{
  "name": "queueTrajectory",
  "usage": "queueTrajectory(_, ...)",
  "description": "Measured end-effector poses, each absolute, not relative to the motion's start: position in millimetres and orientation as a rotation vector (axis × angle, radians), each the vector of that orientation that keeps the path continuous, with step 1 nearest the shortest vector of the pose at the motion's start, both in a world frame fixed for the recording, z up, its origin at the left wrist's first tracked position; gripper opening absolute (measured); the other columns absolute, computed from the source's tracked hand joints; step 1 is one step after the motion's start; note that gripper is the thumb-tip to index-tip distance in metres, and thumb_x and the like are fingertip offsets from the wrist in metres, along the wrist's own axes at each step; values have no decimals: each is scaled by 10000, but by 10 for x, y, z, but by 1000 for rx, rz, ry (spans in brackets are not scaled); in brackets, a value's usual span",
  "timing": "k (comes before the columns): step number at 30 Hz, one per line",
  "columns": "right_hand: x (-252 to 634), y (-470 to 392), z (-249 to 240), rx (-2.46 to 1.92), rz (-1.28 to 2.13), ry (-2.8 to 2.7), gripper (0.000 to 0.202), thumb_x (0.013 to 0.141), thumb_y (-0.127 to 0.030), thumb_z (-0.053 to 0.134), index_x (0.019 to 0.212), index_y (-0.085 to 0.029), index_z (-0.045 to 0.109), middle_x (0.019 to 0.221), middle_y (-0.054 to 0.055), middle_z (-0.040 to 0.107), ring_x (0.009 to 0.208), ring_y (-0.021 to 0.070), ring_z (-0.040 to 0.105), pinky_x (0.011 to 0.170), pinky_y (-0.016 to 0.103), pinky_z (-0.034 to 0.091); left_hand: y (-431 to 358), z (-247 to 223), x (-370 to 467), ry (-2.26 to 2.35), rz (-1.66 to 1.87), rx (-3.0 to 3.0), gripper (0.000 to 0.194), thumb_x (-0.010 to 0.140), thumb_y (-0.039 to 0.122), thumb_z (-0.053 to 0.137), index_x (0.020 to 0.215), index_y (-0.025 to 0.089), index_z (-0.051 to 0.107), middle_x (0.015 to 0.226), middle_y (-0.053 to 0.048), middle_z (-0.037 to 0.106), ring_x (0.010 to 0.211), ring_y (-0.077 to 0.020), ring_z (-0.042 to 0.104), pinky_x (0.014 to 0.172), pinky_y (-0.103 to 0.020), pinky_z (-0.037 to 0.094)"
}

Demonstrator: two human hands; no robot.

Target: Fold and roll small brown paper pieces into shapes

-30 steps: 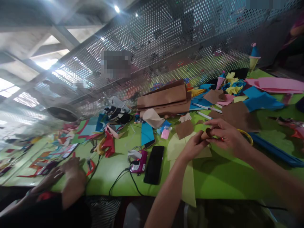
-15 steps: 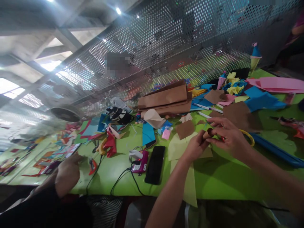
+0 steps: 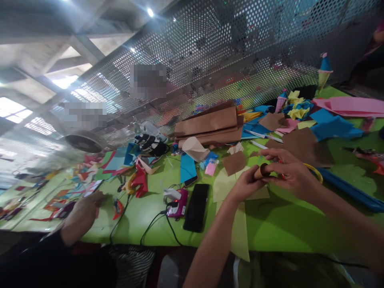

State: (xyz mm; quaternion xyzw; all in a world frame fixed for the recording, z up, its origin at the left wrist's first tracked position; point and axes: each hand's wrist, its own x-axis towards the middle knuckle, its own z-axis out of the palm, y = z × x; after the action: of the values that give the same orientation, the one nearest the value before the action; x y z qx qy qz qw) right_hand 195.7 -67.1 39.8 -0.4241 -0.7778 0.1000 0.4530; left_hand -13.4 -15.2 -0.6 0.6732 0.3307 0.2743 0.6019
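A small roll of brown paper [image 3: 260, 172], curled into a short tube, is held between both hands above the table. My left hand [image 3: 246, 184] is closed round its left side. Fingertips of my right hand [image 3: 289, 174] pinch at its right edge, with the thumb below. A bit of red shows between the right fingers; I cannot make out what it belongs to. Behind that hand a yellow ring [image 3: 315, 173] is partly hidden. Pale yellow paper [image 3: 231, 228] lies under the left forearm, and a brown paper square [image 3: 234, 163] is just beyond the left hand.
On the green table [image 3: 285, 232] are a black phone [image 3: 196, 208], a purple power adapter [image 3: 177, 205] with cables, a blue tray [image 3: 351, 190] and folded brown paper [image 3: 207, 124]. A co-worker's hand [image 3: 82, 216] is at the left near orange-handled snips [image 3: 117, 209]. A perforated metal screen [image 3: 192, 68] stands behind.
The brown paper roll has turned and looks wider open, its end showing more. My hands shifted only slightly. The co-worker's hand at the left moved a little left.
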Motion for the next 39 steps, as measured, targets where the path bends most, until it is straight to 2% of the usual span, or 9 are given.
queueTrajectory(8,1978,-668,399,-1013,282,-1989,198,1005,-251,650,983,-274,846,1427,138,720,1278,351,689,1025,554,590,-122,-38,-150,741,623,1505,493,807,513,860,1079,136,694,971,-47,661,947,-208,618,874,-315,526)
queueTrajectory(12,1959,-671,377,-1021,307,-1944,123,964,-323,741,1037,-304,837,1488,115,685,1301,353,669,1064,558,576,-100,-82,-157,726,645,1472,573,769,567,880,1113,146,698,1052,-75,692,1010,-246,638,898,-344,532)
queueTrajectory(16,1945,-672,359,-1053,270,-1939,66,956,-339,756,947,-306,813,1499,93,683,1285,375,673,1058,587,565,-106,-99,-145,728,627,1481,612,757,620,881,1097,148,690,1062,-81,692,1033,-257,645,920,-363,535)
queueTrajectory(19,1942,-675,381,-1039,255,-1960,127,997,-284,697,922,-278,800,1458,123,700,1262,367,684,1032,592,559,-132,-44,-122,746,615,1506,605,793,624,861,1120,145,688,1053,-71,688,1022,-247,647,922,-357,535)
queueTrajectory(24,1959,-661,415,-1058,250,-1895,153,983,-260,699,842,-249,757,1400,132,726,1242,358,689,1026,568,557,-135,103,-119,860,589,1630,561,827,599,848,1134,161,679,1058,-57,692,1018,-231,630,893,-328,525)
queueTrajectory(28,2030,-621,385,-1096,222,-1755,141,980,-288,713,851,-245,751,1356,133,723,1269,344,675,1056,548,542,-61,199,-201,780,561,1656,604,841,573,862,1235,154,675,1136,-95,712,1027,-231,662,911,-344,536)
queueTrajectory(31,2088,-598,377,-1149,263,-1697,168,986,-314,716,838,-237,738,1356,135,706,1301,337,656,1075,524,527,-1,243,-289,711,562,1602,638,873,637,814,1262,146,693,1142,-127,741,1008,-229,687,914,-355,545)
queueTrajectory(35,2129,-578,386,-1188,329,-1600,175,967,-362,730,846,-235,728,1284,126,712,1234,319,669,1037,486,545,29,277,-354,723,582,1516,658,924,714,712,1201,117,734,991,-120,762,848,-185,677,843,-334,545)
queueTrajectory(39,2142,-556,371,-1192,366,-1573,189,952,-388,741,842,-235,729,1249,123,716,1197,311,679,1020,469,554,10,307,-338,725,580,1520,606,932,718,692,1020,121,745,894,-98,743,794,-173,656,784,-309,528)
